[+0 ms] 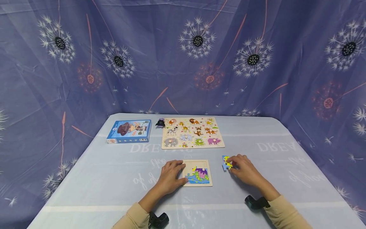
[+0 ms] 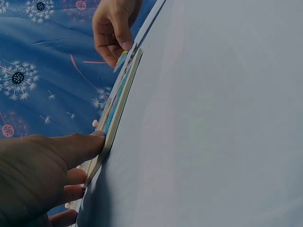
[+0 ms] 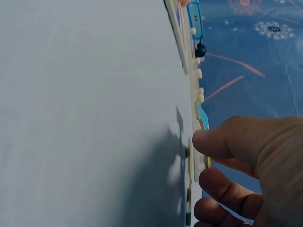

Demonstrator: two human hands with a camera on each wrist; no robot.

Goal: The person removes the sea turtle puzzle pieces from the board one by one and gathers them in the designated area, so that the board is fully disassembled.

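In the head view a small wooden jigsaw tray [image 1: 210, 173] lies on the table, its lower and right part filled with blue, green and purple pieces. My left hand [image 1: 171, 178] holds its left edge, the thumb at the lower corner and the fingers along the upper left side. To the right of the tray my right hand [image 1: 244, 170] pinches a blue and yellow jigsaw piece [image 1: 225, 162] between thumb and fingers. The right wrist view shows this piece [image 3: 202, 116] tilted up, its edge toward the camera; the fingers partly cover it.
Behind the tray lies a wooden animal knob puzzle [image 1: 193, 147]. A blue box [image 1: 130, 131] with a cartoon figure stands at the back left. Between them sits a small black object [image 1: 160, 122]. A blue dandelion-print curtain [image 1: 160, 63] hangs behind the table.
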